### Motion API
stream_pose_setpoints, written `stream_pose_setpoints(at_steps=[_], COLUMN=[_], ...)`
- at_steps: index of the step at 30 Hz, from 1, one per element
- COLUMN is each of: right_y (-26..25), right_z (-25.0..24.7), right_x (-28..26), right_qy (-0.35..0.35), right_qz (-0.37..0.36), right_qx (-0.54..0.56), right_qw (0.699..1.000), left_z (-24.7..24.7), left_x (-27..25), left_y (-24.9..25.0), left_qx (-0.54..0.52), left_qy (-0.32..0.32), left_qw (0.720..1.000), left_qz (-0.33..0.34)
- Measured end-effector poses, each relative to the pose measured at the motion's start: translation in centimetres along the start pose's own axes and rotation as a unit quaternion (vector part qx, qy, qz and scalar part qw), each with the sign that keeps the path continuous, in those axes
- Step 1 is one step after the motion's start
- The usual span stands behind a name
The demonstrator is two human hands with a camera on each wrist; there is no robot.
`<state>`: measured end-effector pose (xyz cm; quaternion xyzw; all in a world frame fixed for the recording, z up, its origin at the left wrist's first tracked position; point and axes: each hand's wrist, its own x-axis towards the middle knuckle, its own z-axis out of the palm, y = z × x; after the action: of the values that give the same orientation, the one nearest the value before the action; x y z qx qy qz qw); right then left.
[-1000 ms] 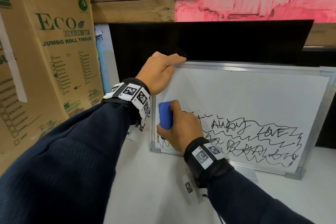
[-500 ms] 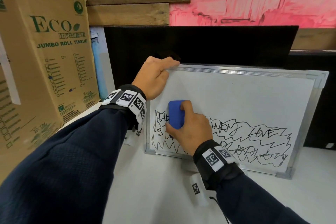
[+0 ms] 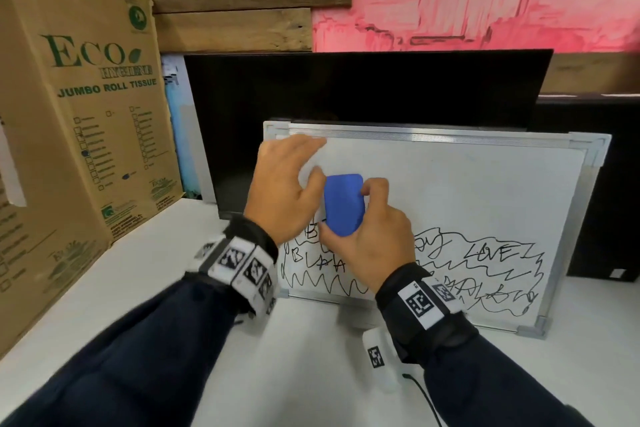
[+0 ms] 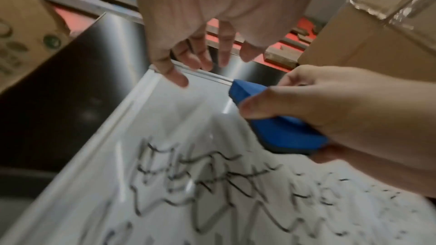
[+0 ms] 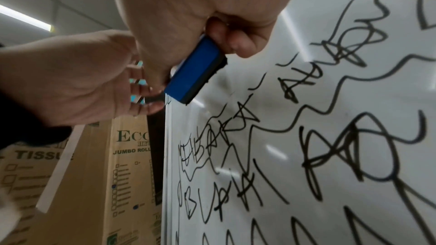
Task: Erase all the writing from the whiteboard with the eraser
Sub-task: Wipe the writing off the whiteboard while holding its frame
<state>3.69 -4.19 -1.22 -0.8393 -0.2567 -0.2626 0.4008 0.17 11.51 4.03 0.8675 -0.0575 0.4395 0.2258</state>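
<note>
The whiteboard (image 3: 485,191) stands leaning against a black screen, with black scribbled writing (image 3: 485,260) across its lower half and a blank upper half. My right hand (image 3: 374,243) grips the blue eraser (image 3: 344,204) and holds it against the board's left part, just above the writing. The right wrist view shows the eraser (image 5: 195,70) pinched between thumb and fingers, felt side to the board. My left hand (image 3: 284,191) hovers with spread, relaxed fingers near the board's top left corner, right beside the eraser, holding nothing. Its fingertips (image 4: 179,79) hang by the top frame.
A tall cardboard tissue box (image 3: 69,132) stands at the left. The black screen (image 3: 346,90) is behind the board, and a dark box (image 3: 609,184) stands at the right. The board stands on a white table (image 3: 311,357).
My left hand has let go of the board's top edge and come down toward the eraser. My right hand has carried the eraser from the left edge rightward and up.
</note>
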Motion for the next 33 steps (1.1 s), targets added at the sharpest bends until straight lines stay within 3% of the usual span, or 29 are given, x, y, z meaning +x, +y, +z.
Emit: stream_pose_setpoints(at_steps=[2,5,10,14,16,18,21,23,27,33], right_y=[0.2,0.2,-0.1,0.5,1.1,1.8,3.0,3.7,5.2,5.6], right_z=[-0.7,-1.4,-1.3,-1.6,-2.7,-4.3,-7.0,-8.7,-10.1,-9.3], right_x=[0.1,-0.2,-0.7,-0.5,0.1,1.3,3.9,5.8,7.8,7.4], right_qy=[0.011,-0.013,-0.065,-0.197,-0.216,-0.173,-0.005,0.082,0.079,0.096], right_qz=[0.01,0.009,-0.022,-0.056,-0.102,-0.143,-0.171,-0.17,-0.157,-0.149], right_qx=[0.012,0.006,-0.032,0.033,-0.005,-0.041,-0.094,-0.156,-0.253,-0.247], right_qw=[1.0,1.0,0.997,0.978,0.971,0.974,0.981,0.97,0.951,0.953], left_z=[1.1,2.7,3.8,3.1,2.7,2.3,1.5,1.2,1.7,3.1], left_x=[-2.3,-4.4,-5.0,-5.0,-5.2,-5.6,-6.4,-7.0,-7.9,-8.5], left_y=[1.3,2.8,3.8,2.3,1.1,-0.5,-2.6,-3.4,-3.8,-4.2], left_qx=[-0.019,-0.046,-0.062,-0.039,-0.026,0.011,0.025,0.021,0.022,0.04], left_qy=[0.019,-0.018,-0.012,-0.011,-0.011,-0.021,-0.012,0.001,0.019,0.016], left_qw=[0.996,0.982,0.979,0.974,0.974,0.972,0.966,0.964,0.964,0.967], left_qz=[-0.084,-0.183,-0.196,-0.223,-0.223,-0.235,-0.259,-0.266,-0.264,-0.251])
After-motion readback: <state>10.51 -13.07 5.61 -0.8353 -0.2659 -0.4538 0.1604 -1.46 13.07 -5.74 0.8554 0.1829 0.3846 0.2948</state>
